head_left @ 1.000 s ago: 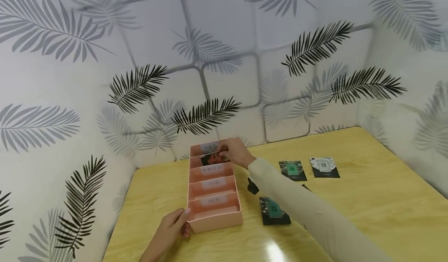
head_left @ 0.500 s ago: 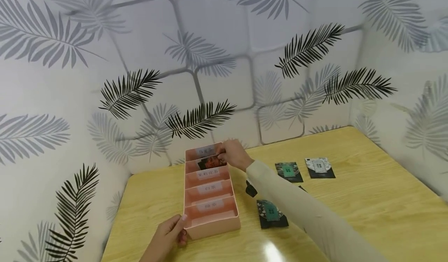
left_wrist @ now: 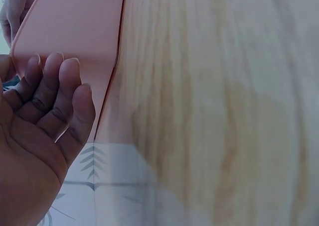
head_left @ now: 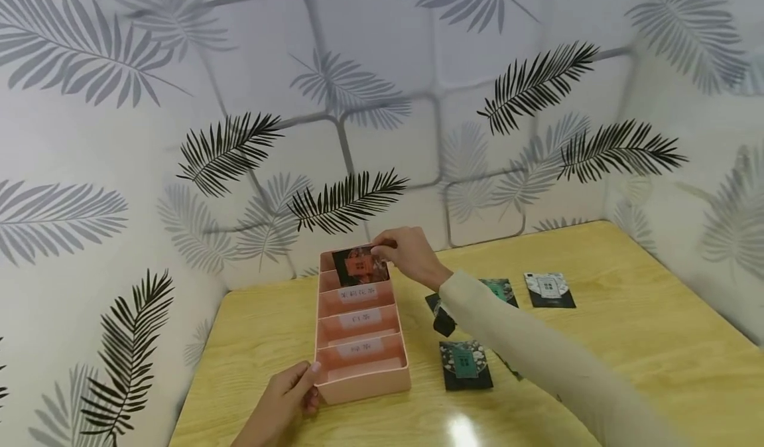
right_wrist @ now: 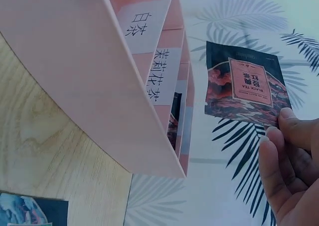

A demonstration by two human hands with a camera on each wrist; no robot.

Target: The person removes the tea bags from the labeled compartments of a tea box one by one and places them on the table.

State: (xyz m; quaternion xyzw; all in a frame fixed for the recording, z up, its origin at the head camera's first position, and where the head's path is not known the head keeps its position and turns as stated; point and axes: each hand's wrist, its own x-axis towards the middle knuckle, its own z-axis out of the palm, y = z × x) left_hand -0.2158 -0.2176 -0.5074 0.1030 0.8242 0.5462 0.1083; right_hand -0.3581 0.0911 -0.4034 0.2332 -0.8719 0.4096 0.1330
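Note:
My right hand point(head_left: 414, 256) pinches a black and red tea sachet point(head_left: 358, 266) by one edge, over the far end of a pink compartment box point(head_left: 364, 386). In the right wrist view the sachet point(right_wrist: 246, 84) shows its "BLACK TEA" label, apart from the box's side. A second dark and red sachet point(right_wrist: 175, 119) stands inside a compartment there. My left hand point(head_left: 286, 390) grips the box's near left corner, thumb at the rim; in the left wrist view its curled fingers point(left_wrist: 70, 81) lie against the pink wall. Paper labels with handwritten characters mark the compartments.
Right of the box on the wooden table point(head_left: 633, 327) lie a green-labelled sachet point(head_left: 466, 365), a white-labelled sachet point(head_left: 549, 289) and several others, some partly hidden under my right sleeve point(head_left: 525, 347). A leaf-patterned wall point(head_left: 394, 142) stands close behind the table.
The black and red sachet, earlier low in a far compartment, has come up above the box in my right hand, its face now showing. My left hand stays at the box corner.

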